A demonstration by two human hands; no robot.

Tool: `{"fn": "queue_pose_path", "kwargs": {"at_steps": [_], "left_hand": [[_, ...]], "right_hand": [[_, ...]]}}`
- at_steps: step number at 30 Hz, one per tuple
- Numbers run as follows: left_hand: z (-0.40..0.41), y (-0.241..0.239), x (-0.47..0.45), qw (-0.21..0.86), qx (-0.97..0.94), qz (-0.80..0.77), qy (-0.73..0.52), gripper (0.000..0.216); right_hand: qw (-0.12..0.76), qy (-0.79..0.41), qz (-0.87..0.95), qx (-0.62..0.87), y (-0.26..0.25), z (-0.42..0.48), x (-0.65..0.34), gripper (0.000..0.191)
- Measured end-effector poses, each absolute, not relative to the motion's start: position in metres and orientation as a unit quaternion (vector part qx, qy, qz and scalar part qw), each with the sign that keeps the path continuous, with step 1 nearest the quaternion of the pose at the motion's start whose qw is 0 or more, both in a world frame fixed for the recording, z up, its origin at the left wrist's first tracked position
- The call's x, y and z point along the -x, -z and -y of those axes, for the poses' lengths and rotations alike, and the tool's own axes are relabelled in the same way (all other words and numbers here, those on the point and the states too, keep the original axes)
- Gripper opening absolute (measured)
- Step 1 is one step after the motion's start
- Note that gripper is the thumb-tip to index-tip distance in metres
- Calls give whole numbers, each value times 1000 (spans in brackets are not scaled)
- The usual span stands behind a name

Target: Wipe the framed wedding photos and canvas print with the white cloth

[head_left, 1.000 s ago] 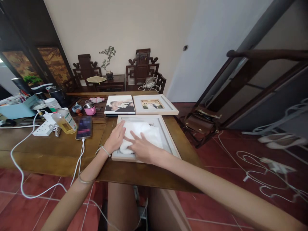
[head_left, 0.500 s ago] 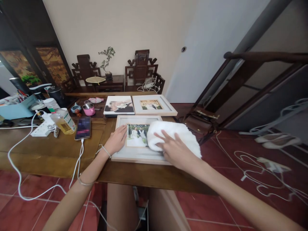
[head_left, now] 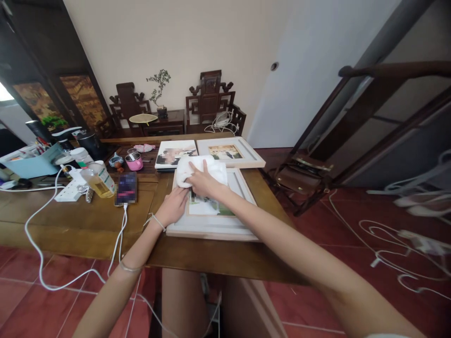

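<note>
A pale wooden picture frame lies flat near the table's front edge, with a wedding photo inside its white mat. My left hand rests on the frame's left side, fingers stretched out and flat. A folded white fluffy cloth covers the upper left part of the frame. Over it, my right hand presses down and grips the cloth with fingers partly spread. My right hand and forearm hide part of the photo. The fingertips of my left hand come close to the cloth's lower edge.
Behind lie a second framed photo and a photo panel. To the left are a charging phone, a bottle, a power strip and a pink cup. A wooden chair stands right.
My right hand has carried the cloth from the frame's right side to its upper left. My left hand stays on the frame's left side. The camera view has shifted slightly.
</note>
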State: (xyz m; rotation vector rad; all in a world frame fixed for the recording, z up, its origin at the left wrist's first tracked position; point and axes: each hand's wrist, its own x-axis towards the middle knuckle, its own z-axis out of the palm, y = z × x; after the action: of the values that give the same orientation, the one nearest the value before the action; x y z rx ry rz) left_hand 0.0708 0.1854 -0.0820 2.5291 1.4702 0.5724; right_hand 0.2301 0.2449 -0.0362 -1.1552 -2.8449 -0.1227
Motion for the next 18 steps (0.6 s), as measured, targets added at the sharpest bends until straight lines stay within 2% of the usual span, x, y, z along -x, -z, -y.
{"fn": "queue_pose_path", "kwargs": {"at_steps": [10,18], "left_hand": [[-190,92,-68,81,-840,-496,-205,49],[-191,93,-69,72,-838,-497,-212,48]], "right_hand": [[-41,10,863,503,26,-235,-340,58],[4,-23,889,457,24,-136,-341,52]]}}
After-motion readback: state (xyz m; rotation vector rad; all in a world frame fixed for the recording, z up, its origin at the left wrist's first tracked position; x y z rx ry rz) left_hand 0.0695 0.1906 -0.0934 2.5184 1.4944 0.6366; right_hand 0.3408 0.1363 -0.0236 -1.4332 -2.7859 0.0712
